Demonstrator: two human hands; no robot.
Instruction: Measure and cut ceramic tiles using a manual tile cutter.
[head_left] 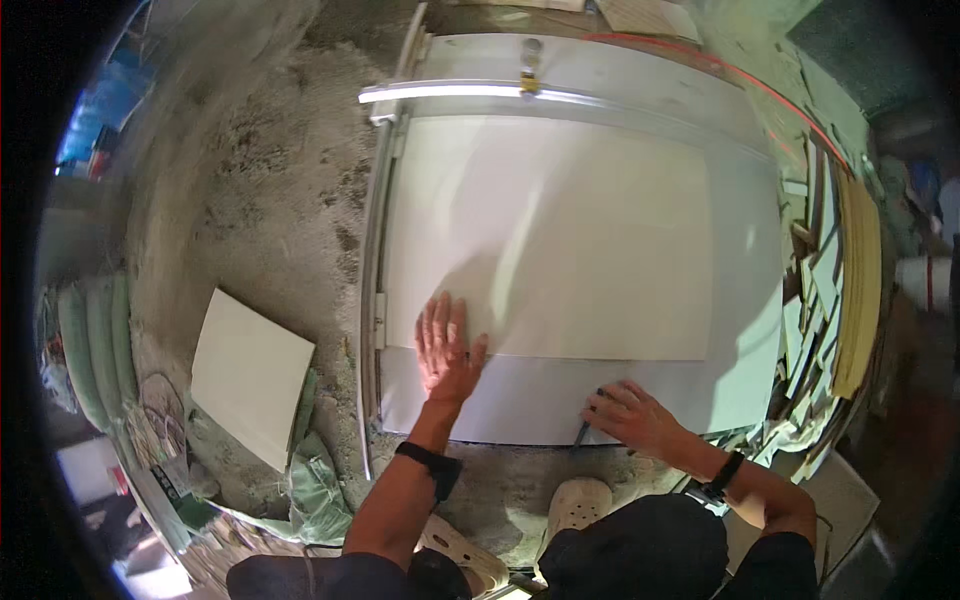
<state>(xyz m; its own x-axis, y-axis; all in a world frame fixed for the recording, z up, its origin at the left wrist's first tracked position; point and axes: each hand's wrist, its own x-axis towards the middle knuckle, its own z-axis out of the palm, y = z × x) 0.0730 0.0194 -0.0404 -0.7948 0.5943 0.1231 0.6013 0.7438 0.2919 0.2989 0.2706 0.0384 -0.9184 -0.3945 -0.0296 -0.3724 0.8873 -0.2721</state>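
Note:
A large cream tile (600, 240) lies flat on a wide pale board (520, 405). My left hand (447, 345) rests on the tile's near left corner, fingers stretched out and holding nothing. Over the board's near edge, to the right of the left hand, my right hand (632, 415) has its fingers curled. A thin dark pen-like stick (581, 434) pokes down from those fingers; its exact kind I cannot make out. Across the far side of the board runs a shiny metal rail (450, 91), with a small yellow and metal slider (530, 80) on it.
A metal side bar (371, 270) borders the board's left. A loose cream tile (250, 375) lies on the floor at left, near a green sack (316, 490). Broken tile strips (822, 290) and a tan stack (858, 290) stand at right. A red hose (745, 75) curves behind.

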